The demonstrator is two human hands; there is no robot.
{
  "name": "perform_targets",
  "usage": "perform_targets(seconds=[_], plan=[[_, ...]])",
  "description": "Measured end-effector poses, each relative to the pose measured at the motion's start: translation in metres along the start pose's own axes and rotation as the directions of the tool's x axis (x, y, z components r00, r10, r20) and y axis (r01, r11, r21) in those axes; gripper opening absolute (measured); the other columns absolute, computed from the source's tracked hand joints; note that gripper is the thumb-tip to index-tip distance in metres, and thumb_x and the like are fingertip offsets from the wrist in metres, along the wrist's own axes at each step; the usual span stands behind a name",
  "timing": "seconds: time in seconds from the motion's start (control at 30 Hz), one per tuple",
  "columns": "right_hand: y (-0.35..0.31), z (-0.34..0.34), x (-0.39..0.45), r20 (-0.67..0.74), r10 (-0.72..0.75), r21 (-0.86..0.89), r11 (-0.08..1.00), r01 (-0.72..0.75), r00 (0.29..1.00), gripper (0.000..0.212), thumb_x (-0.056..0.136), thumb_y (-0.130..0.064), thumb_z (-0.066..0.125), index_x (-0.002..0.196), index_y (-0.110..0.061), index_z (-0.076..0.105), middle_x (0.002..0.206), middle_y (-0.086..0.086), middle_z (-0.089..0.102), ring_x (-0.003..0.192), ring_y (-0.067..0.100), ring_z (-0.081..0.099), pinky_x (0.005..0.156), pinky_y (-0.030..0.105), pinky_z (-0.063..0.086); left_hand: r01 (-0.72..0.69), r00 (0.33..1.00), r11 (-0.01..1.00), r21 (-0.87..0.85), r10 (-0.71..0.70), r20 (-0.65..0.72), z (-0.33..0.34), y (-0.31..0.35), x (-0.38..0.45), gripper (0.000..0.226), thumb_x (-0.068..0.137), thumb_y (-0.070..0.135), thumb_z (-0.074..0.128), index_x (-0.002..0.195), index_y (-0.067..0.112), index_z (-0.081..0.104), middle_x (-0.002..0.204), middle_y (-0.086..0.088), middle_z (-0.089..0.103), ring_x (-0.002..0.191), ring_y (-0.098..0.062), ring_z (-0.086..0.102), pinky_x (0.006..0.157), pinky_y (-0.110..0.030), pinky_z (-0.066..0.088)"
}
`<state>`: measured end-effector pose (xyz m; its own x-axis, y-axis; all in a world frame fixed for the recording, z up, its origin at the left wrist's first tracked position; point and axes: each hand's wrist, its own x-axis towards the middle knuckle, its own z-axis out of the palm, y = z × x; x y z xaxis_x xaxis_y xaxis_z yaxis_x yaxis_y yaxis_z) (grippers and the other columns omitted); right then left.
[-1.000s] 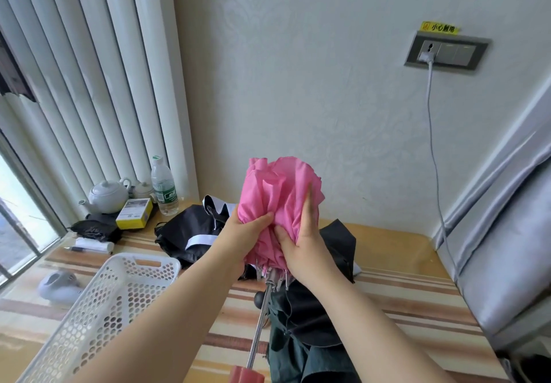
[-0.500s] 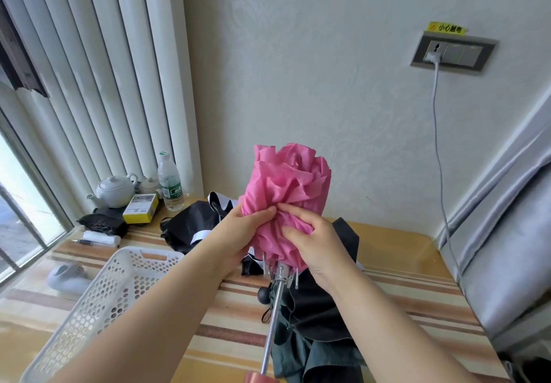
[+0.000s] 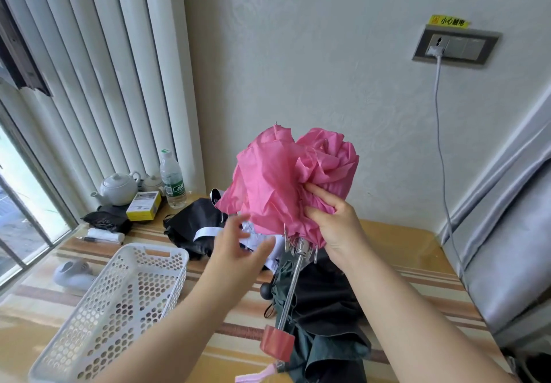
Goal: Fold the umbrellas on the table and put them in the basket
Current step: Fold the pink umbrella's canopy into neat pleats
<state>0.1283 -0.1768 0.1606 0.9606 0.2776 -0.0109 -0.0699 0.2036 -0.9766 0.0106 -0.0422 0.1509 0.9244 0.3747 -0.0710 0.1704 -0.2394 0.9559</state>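
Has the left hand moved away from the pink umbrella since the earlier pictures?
Yes. The left hand has let go and dropped left, toward the basket.

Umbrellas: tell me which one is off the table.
The pink umbrella, gripped by the right hand; the black umbrella and dark green umbrella lie on the table.

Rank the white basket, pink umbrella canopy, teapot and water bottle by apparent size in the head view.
1. white basket
2. pink umbrella canopy, held nearer the camera, so unsure
3. and 4. teapot and water bottle: look alike
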Motion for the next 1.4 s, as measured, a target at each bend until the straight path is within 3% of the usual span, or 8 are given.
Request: perform_targets(seconds=[0.1,0.2,0.37,0.73,0.93,1.1,1.3,1.4], plan=[[-0.006,-0.004,0.005,-0.026,-0.013,0.009,1.0,0.014,1.0,0.045,0.087,0.012,0.059,0.106,-0.027,0.069,0.114,0.002,0.07,0.1,0.015,0.069,0.082,0.028,0.058,0.257,0.906,0.966,-0.041,-0.226,0.358,0.004,-0.013,-0.038,0.057,0.071,0.065,0.063,0.117,0.033,0.051,0.103,0.006,0.069,0.086,-0.01,0.068,0.083,-0.032,0.055],[-0.012,-0.004,0.008,-0.043,-0.026,0.03,0.999,0.028,0.999,0.044,0.087,0.011,0.059,0.107,-0.027,0.068,0.113,0.001,0.07,0.1,0.015,0.069,0.084,0.028,0.057,0.339,0.814,0.913,-0.227,-0.163,0.557,0.014,-0.027,-0.059,0.057,0.074,0.048,0.076,0.119,0.022,0.053,0.09,-0.008,0.071,0.076,-0.025,0.068,0.073,-0.035,0.055],[-0.015,-0.003,0.01,-0.052,-0.027,0.058,0.998,0.03,0.998,0.044,0.087,0.012,0.058,0.107,-0.026,0.069,0.112,0.003,0.071,0.1,0.016,0.069,0.087,0.031,0.057,0.237,0.885,0.938,-0.253,-0.101,0.455,0.026,-0.036,-0.058,0.067,0.06,0.045,0.074,0.116,0.018,0.049,0.063,0.003,0.049,0.05,-0.015,0.043,0.055,-0.026,0.04],[-0.024,0.004,0.018,-0.082,-0.083,0.143,0.985,0.094,0.993,0.047,0.087,0.021,0.049,0.103,-0.019,0.068,0.103,-0.001,0.071,0.103,0.016,0.067,0.087,0.028,0.055,0.408,0.837,0.81,-0.421,-0.148,0.527,0.032,-0.028,-0.042,0.056,0.066,0.004,0.063,0.12,0.01,0.051,0.061,0.0,0.041,0.047,-0.012,0.024,0.044,-0.021,0.022],[-0.026,0.005,0.018,-0.106,-0.094,0.141,0.984,0.109,0.99,0.047,0.088,0.02,0.048,0.101,-0.021,0.069,0.101,-0.002,0.072,0.105,0.016,0.067,0.091,0.031,0.054,0.102,0.966,0.987,-0.125,-0.069,0.249,0.041,-0.03,-0.036,0.04,0.082,0.011,0.068,0.116,0.025,0.05,0.066,0.002,0.051,0.047,-0.003,0.044,0.052,-0.016,0.04],[-0.022,0.009,0.015,-0.083,-0.066,0.15,0.986,0.077,0.994,0.048,0.088,0.021,0.047,0.102,-0.021,0.069,0.109,0.004,0.071,0.109,0.021,0.066,0.093,0.036,0.054,0.365,0.861,0.834,-0.415,-0.132,0.491,0.033,-0.015,-0.026,0.059,0.071,0.011,0.068,0.126,0.014,0.046,0.055,0.003,0.041,0.044,-0.01,0.026,0.04,-0.019,0.026],[-0.017,0.022,0.002,0.0,-0.06,0.095,0.994,0.06,0.998,0.049,0.09,0.018,0.046,0.105,-0.023,0.068,0.103,-0.004,0.073,0.092,0.008,0.07,0.072,0.021,0.057,0.148,0.979,0.953,-0.263,-0.103,0.178,0.047,0.0,-0.015,0.028,0.086,0.014,0.065,0.105,0.023,0.047,0.069,0.001,0.045,0.05,-0.01,0.039,0.051,-0.024,0.036],[-0.015,0.029,-0.005,0.068,-0.087,0.067,0.994,0.082,0.994,0.049,0.091,0.017,0.045,0.105,-0.024,0.068,0.101,-0.008,0.072,0.096,0.005,0.069,0.074,0.018,0.055,0.16,0.969,0.941,-0.297,-0.092,0.231,0.043,0.001,-0.01,0.032,0.084,0.019,0.068,0.098,0.006,0.044,0.062,-0.002,0.043,0.049,-0.014,0.037,0.052,-0.029,0.034]])
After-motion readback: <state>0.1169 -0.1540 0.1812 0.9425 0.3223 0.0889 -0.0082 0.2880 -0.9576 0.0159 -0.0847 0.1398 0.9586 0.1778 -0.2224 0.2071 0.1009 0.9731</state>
